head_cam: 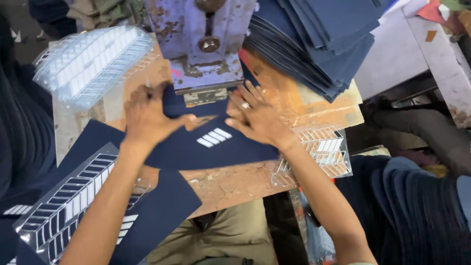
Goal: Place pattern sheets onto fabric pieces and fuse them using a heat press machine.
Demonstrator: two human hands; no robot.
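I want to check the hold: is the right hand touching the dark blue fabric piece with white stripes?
Touching. The head view shows the right hand lying flat on the dark blue fabric piece, palm and fingers pressing it against the worn wooden table.

The left hand (147,115) is showing blurred, its fingertips hard to tell apart against the navy cloth piece (211,147), whose far end is lying hidden under the press (206,44). The top edge is cutting off the press and the stack of navy pieces (314,44). The bottom-left corner is cutting off the sheet of white stripe stickers (64,206)
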